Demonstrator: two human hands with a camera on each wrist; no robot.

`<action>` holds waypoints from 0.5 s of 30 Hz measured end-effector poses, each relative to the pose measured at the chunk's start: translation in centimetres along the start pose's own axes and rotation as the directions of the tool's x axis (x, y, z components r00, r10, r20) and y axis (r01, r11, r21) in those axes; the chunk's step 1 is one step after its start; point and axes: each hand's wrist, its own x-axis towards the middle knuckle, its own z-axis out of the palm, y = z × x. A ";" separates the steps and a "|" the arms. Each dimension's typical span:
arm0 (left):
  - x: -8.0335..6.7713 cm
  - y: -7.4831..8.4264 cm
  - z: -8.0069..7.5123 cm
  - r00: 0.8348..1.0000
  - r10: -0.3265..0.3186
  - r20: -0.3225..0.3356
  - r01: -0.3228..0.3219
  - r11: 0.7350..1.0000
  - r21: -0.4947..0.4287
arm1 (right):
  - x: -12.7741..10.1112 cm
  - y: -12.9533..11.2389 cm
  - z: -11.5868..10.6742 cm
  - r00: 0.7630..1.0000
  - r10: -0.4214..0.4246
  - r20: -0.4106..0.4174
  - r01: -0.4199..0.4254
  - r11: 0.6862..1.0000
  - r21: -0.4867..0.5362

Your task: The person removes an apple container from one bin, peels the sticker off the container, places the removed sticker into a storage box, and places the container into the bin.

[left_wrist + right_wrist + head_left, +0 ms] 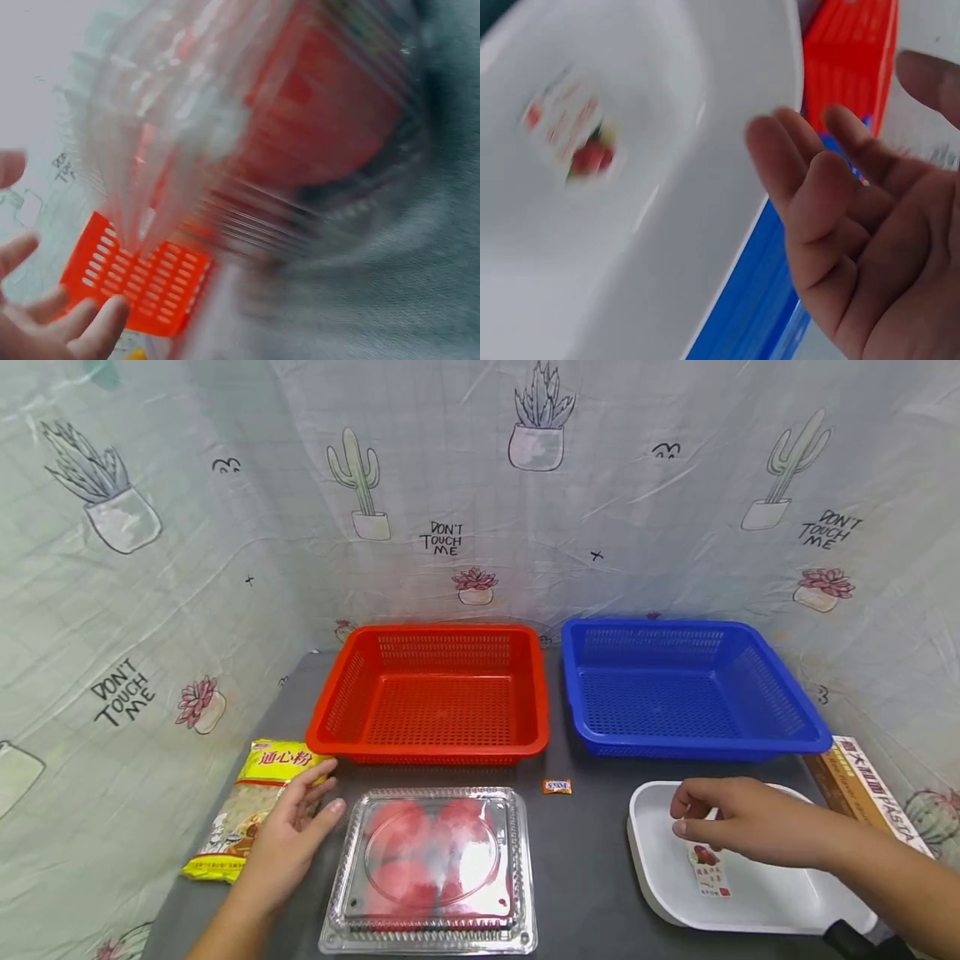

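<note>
On the left, our left hand (297, 828) is hovering with fingers loosely spread and holding nothing, just beside a yellow bag (253, 802); we are not managing to tell whether they are touching. To its right, a clear container (427, 868) is lying on the grey table (585, 860), with red round things (397, 889) showing through its lid. Farther right, our right hand (738, 820) is hanging over a white tray (783, 897), fingers loosely bent and pinching nothing. We are judging that the work is standing near its beginning: bag, container and tray are all lying outside the red basket (427, 749) and the blue basket (697, 745), and gripping any of them is looking undone. Around these, an orange packet (557, 787) is lying before the gap between baskets, and a pasta box (873, 785) is lying rightmost. The container is blocking the red basket's near side, the tray the blue one's.
</note>
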 end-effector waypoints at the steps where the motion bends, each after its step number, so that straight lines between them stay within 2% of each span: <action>1: 0.0 0.1 -0.3 0.999 -0.031 -0.037 0.030 0.999 -0.034 | 0.2 -0.7 0.4 1.000 0.004 -0.012 -0.003 0.999 0.043; 4: 0.5 0.6 -1.1 0.990 -0.099 -0.105 0.087 0.990 -0.115 | 0.9 -2.5 1.5 0.999 0.034 -0.037 -0.026 0.981 0.194; 9: 1.9 1.2 -1.6 0.983 -0.154 -0.103 0.134 0.975 -0.174 | 2.1 -5.1 2.9 0.993 0.114 -0.015 -0.099 0.916 0.388; 15: 3.6 1.3 -1.5 0.973 -0.223 -0.067 0.203 0.954 -0.221 | 4.1 -6.9 5.8 0.991 0.129 0.039 -0.127 0.794 0.595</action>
